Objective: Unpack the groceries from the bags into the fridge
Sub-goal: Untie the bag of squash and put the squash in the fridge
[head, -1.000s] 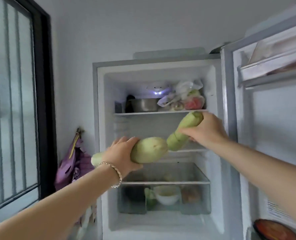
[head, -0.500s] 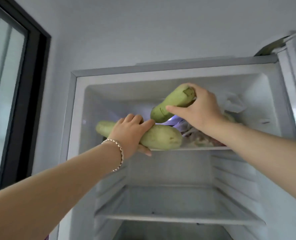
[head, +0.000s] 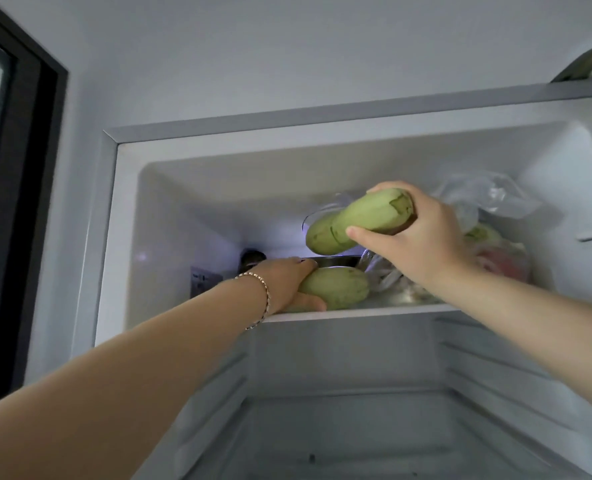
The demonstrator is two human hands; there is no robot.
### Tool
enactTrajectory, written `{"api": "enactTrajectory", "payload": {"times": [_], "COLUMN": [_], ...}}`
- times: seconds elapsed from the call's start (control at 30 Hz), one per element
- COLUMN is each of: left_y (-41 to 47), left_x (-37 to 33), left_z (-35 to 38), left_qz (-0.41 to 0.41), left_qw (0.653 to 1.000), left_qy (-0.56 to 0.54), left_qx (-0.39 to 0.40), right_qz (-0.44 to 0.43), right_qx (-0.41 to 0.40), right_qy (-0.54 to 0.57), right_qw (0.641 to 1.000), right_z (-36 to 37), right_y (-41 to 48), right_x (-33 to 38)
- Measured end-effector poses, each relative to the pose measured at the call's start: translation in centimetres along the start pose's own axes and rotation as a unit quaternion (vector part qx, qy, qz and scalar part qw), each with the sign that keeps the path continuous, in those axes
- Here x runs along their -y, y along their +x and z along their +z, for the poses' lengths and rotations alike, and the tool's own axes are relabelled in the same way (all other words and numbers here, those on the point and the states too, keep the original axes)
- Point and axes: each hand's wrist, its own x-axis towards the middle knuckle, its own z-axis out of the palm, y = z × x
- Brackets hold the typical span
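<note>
at centre frame the lower squash [head: 336,287] lies on the front edge of the fridge's [head: 197,133] top shelf [head: 374,311], with the left hand [head: 287,282] wrapped round its left end, thumb beneath. up and to the right, the upper squash [head: 360,220] hangs tilted in the air above the shelf, gripped at its cut stem end by the right hand [head: 422,237]. both arms reach up from the lower corners; a bracelet [head: 261,299] circles the left wrist. both squashes are pale green and smooth. a clear plastic bag [head: 488,199] sits at the right of the shelf.

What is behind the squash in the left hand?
The rim of a metal bowl shows behind that squash, which the left hand grips on the shelf. The bowl's contents are hidden.
</note>
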Motion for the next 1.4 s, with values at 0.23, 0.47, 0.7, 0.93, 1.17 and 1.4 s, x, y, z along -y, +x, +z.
{"api": "enactTrajectory", "payload": {"times": [0.23, 0.47, 0.7, 0.93, 1.17, 1.4], "left_y": [0.6, -0.7, -0.5, -0.5, -1.0, -0.9], "left_x": [1.6, 4.0, 4.2, 5.0, 4.9, 2.9], "left_z": [1.3, 1.3, 1.1, 1.1, 0.5, 0.3], "left_qz": [-0.060, -0.122, -0.157, -0.235, -0.330, -0.279], "left_qw": [0.997, 0.980, 0.971, 0.864, 0.696, 0.860], "left_qy": [-0.055, -0.157, -0.178, -0.433, -0.625, -0.408], "left_qx": [-0.003, -0.005, -0.019, -0.101, -0.129, -0.126], "right_qz": [0.070, 0.191, 0.249, 0.311, 0.309, 0.216], "right_qx": [-0.056, -0.102, -0.053, -0.015, 0.158, 0.195], "right_qy": [0.035, 0.209, 0.255, 0.313, 0.271, -0.042], "right_qw": [0.995, 0.954, 0.933, 0.897, 0.898, 0.956], "right_z": [-0.8, -0.2, 0.9, 1.3, 4.2, 3.9], "right_y": [-1.9, -1.3, -1.5, -2.2, -2.4, -2.1], "right_x": [-1.2, -0.4, 0.8, 0.4, 0.0, 0.2]}}
